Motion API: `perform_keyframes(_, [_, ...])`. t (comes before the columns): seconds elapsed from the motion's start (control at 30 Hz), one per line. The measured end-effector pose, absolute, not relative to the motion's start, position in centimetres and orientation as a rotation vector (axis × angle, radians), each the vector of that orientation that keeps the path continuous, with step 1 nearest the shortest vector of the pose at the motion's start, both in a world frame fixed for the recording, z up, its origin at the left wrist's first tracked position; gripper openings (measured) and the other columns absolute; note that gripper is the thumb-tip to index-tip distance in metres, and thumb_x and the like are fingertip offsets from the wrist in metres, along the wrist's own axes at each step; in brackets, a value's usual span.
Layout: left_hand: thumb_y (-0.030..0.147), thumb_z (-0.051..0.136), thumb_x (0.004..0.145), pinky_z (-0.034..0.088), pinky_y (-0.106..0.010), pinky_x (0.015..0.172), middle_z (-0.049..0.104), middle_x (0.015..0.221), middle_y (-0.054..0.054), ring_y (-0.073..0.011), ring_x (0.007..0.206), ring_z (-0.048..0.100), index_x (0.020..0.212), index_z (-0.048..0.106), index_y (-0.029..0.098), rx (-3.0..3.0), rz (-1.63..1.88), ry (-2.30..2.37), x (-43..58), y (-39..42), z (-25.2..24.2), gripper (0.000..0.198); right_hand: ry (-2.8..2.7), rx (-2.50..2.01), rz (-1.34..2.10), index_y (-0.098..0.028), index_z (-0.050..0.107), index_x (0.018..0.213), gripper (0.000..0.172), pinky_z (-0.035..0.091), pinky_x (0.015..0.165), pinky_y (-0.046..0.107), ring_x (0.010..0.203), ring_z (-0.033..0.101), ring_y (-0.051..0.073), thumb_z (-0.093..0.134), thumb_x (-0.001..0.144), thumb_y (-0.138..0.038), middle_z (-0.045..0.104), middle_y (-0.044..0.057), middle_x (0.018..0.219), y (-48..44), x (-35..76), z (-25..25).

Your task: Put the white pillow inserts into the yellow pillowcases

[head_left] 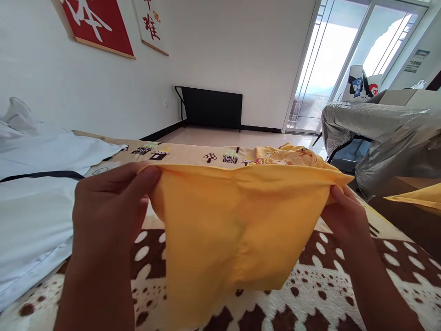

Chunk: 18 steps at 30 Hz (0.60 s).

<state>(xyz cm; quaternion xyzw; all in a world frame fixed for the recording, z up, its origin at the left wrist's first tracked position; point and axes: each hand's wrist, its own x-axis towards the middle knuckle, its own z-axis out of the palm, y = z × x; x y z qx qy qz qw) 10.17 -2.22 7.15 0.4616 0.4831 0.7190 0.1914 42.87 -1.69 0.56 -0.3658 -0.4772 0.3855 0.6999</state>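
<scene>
Using the yellow cloth [223,220] as the landmark here, going left to right. Left of it there's a pile of white fabric [34,230] with a dark strip running across. At the cloth's upper left corner, the left hand [113,197] has the edge pinched, thumb on the near side.

The cloth itself is up in front of the person, hanging over the spotted blanket [317,294], top edge pulled pretty straight, with a soft crease down the middle. The bottom isn't even: the left part hangs lower than the right. Just behind its upper right part sits a crumpled patterned bundle [289,155]. At its upper right end, the right hand [347,211] has the edge pinched too, with a little point of fabric sticking out past the fingers. Further right of it, there's another yellow piece [420,196].

So imo the step in hand is holding the cloth stretched out by its top edge. Next move probably calls for keeping both pinches firm and that edge level, so nothing slips or bunches.
</scene>
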Motion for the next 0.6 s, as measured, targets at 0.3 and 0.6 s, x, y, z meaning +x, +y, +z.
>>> perform_keyframes(0.3, [0.04, 0.057, 0.081, 0.027, -0.017, 0.04, 0.038, 0.045, 0.004, -0.0059, 0.045, 0.032, 0.049, 0.051, 0.017, 2.116, 0.747, 1.098, 9.4, -2.2, 6.3, 0.04, -0.713, -0.849, 0.586, -0.025, 0.065, 0.088, 0.022, 0.053, 0.071, 0.028, 0.077, 0.064, 0.016, 0.071, 0.071, -0.036, 0.069, 0.0, 0.089, -2.0, 46.2, 2.1])
perform_keyframes(0.6, [0.041, 0.045, 0.089, 0.033, -0.018, 0.049, 0.044, 0.058, 0.003, -0.0085, 0.055, 0.04, 0.062, 0.049, 0.017, 2.342, 0.636, 1.126, 11.3, -1.2, 5.5, 0.036, -1.003, -1.291, 0.216, -0.022, 0.064, 0.095, 0.034, 0.049, 0.074, 0.04, 0.08, 0.06, 0.023, 0.069, 0.07, -0.043, 0.065, 0.006, 0.09, -1.9, 47.8, 2.3])
